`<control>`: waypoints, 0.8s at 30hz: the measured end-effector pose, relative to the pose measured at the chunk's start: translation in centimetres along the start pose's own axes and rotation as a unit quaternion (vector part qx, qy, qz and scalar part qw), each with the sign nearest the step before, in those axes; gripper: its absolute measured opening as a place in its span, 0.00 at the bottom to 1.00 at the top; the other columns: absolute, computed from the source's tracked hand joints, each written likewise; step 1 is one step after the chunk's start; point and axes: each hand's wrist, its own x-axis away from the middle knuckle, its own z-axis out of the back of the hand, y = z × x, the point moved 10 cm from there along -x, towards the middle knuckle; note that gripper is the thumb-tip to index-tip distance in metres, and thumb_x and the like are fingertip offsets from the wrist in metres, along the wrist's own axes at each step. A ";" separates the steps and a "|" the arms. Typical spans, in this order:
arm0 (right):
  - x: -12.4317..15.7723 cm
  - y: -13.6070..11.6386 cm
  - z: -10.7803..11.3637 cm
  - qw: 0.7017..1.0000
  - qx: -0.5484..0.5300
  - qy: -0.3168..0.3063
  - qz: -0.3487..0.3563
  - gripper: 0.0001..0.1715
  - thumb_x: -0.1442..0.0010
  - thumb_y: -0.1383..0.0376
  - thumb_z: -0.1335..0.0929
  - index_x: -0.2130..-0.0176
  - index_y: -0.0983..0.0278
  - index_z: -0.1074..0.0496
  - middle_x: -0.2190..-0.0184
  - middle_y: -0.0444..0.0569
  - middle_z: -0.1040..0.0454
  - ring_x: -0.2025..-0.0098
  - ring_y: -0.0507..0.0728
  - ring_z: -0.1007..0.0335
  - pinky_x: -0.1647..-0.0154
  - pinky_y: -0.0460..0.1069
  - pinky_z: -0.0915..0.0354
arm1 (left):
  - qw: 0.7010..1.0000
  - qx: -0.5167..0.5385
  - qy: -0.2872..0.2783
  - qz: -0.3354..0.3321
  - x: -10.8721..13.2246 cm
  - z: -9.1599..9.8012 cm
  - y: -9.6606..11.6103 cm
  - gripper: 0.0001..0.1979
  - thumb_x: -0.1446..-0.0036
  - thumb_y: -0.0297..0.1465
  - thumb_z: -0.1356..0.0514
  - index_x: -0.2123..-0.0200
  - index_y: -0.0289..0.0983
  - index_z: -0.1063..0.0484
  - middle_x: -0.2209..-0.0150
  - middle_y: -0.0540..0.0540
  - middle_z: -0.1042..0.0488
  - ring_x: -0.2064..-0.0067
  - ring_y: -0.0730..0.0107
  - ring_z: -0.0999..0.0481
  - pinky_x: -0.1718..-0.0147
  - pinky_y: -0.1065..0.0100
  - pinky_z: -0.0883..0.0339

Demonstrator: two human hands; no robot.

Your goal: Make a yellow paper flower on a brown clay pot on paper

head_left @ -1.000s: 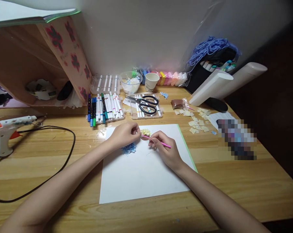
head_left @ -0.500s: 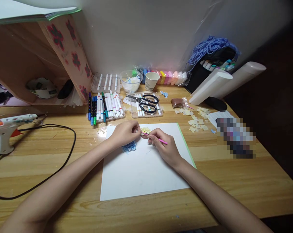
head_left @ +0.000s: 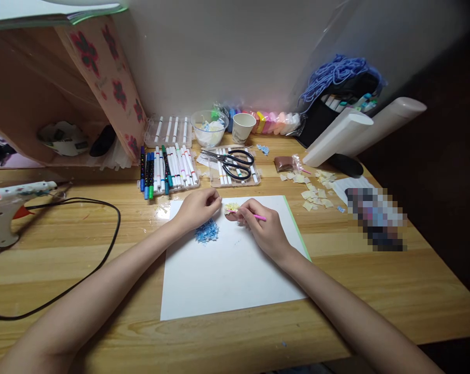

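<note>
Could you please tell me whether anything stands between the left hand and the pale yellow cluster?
Nothing visible does: the left hand and pale yellow cluster have only the white sheet between them.

A: Head view, mount and aim?
B: Head-worn, facing forward and down over the tabletop; wall at 12 o'clock.
A: Range?
B: Near; white sheet just off centre, toward 6 o'clock.

Nearer the body, the white sheet is offering room between the forearms; scissors and markers are blocking the far side, a cable looping leftward.
</note>
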 end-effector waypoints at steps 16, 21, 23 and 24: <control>-3.4 -0.8 -1.2 0.991 0.094 -0.082 -0.054 0.17 0.39 0.56 0.38 0.76 0.61 0.40 0.81 0.43 0.28 0.75 0.53 0.29 0.75 0.45 0.44 | 1.000 -0.004 0.020 -0.018 0.3 0.1 0.1 0.11 0.44 0.33 0.49 0.77 0.37 0.37 0.78 0.52 0.34 0.74 0.72 0.37 0.75 0.70 0.49; -2.5 -0.3 -0.6 0.989 0.045 -0.120 -0.071 0.06 0.43 0.63 0.35 0.71 0.62 0.33 0.72 0.46 0.22 0.67 0.54 0.26 0.68 0.47 0.38 | 1.000 -0.002 0.008 -0.013 0.3 -0.1 0.1 0.10 0.44 0.33 0.49 0.75 0.37 0.35 0.76 0.51 0.32 0.74 0.72 0.36 0.74 0.71 0.48; -2.2 0.1 -0.4 0.988 0.032 -0.127 -0.077 0.04 0.43 0.65 0.35 0.70 0.61 0.32 0.70 0.46 0.22 0.65 0.55 0.25 0.67 0.47 0.37 | 1.000 -0.003 0.006 -0.012 0.3 -0.1 0.1 0.10 0.44 0.33 0.49 0.75 0.37 0.35 0.76 0.51 0.32 0.73 0.71 0.35 0.74 0.71 0.48; -2.1 0.3 -0.3 0.988 0.026 -0.129 -0.082 0.04 0.43 0.66 0.35 0.69 0.61 0.32 0.70 0.45 0.21 0.64 0.55 0.25 0.66 0.47 0.37 | 1.000 -0.003 0.006 -0.012 0.3 -0.1 0.1 0.10 0.45 0.33 0.49 0.75 0.37 0.35 0.76 0.50 0.32 0.73 0.71 0.35 0.74 0.70 0.48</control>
